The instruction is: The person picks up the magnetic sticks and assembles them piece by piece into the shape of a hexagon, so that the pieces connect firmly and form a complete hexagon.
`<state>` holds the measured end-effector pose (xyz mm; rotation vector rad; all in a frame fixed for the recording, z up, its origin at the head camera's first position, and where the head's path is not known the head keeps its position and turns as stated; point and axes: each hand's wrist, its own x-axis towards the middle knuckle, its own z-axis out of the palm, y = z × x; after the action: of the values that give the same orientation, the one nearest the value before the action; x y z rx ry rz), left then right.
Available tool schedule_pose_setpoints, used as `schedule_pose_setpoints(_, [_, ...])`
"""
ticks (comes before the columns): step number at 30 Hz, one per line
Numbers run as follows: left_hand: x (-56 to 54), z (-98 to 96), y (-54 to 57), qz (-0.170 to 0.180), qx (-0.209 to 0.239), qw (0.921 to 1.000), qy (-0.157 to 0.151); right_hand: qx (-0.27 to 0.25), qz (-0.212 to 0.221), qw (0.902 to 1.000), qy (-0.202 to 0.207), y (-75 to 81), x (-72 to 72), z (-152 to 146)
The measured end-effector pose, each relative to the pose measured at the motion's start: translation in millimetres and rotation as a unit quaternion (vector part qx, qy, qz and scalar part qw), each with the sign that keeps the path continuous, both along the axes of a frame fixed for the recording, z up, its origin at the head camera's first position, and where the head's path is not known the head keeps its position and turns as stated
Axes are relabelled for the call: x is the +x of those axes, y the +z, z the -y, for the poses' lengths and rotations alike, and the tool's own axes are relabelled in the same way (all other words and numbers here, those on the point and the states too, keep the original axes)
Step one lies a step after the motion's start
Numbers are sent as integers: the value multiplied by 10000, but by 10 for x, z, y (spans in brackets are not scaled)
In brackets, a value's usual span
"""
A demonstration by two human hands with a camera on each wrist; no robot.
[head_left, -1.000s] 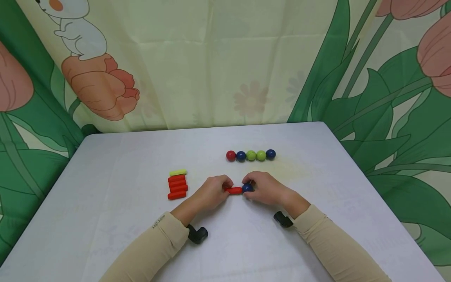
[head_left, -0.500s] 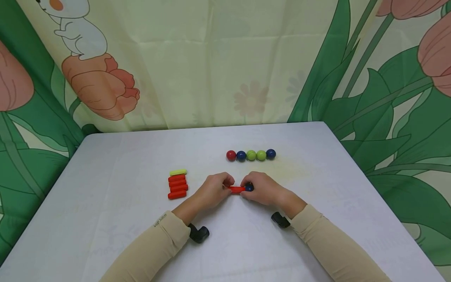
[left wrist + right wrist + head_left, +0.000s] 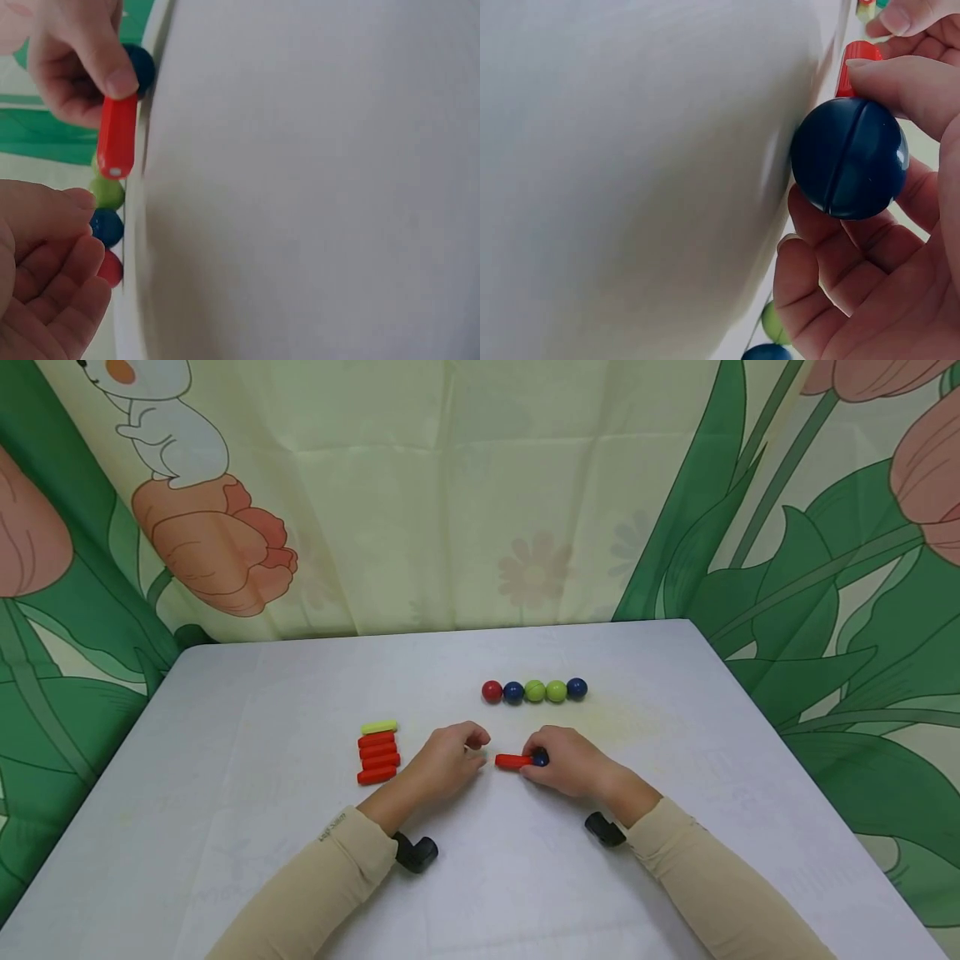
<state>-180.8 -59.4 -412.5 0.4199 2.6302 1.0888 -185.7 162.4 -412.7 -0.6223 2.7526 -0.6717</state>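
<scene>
My right hand [image 3: 572, 764] pinches a red stick [image 3: 512, 762] close to the end where a dark blue ball [image 3: 541, 757] sits. Stick and ball meet end to end; in the right wrist view the grooved blue ball [image 3: 847, 157] lies between thumb and curled fingers. The stick's free end points left, and the left wrist view shows a small pale dot on the tip of the red stick [image 3: 118, 142]. Just left of that tip, my left hand [image 3: 444, 764] holds nothing, its fingers loosely bent and apart from the stick.
Behind the hands stands a row of balls: a red ball [image 3: 492, 692], a blue ball [image 3: 513, 692], two green balls [image 3: 545, 691] and another blue ball [image 3: 577, 688]. Left lie several red sticks [image 3: 378, 760] below a yellow-green stick [image 3: 378, 727]. A patterned curtain [image 3: 450, 527] hangs behind the white table [image 3: 262, 718].
Both hands gripped the stick and ball and brought them together. My left hand has since let go and drawn back left; the right hand keeps the joined pieces, shifted slightly right.
</scene>
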Motion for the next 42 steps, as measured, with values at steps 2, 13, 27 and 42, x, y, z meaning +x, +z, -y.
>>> schedule_pose_setpoints(2, [-15, 34, 10, -1, -26, 10000, 63, 16, 15, 10000, -34, 0, 0, -28])
schedule_pose_setpoints(13, [-210, 143, 68, -117, -187, 9994, 281, 154, 125, 9995, -232, 8, 17, -130])
schedule_pose_setpoints(27, [-589, 20, 176, -274, -386, 9985, 263, 244, 193, 9988, -387, 11, 48, -175])
schedule_pose_setpoints(42, [-885, -168, 137, -495, -419, 9978, 94, 206, 154, 9988, -425, 5, 62, -194])
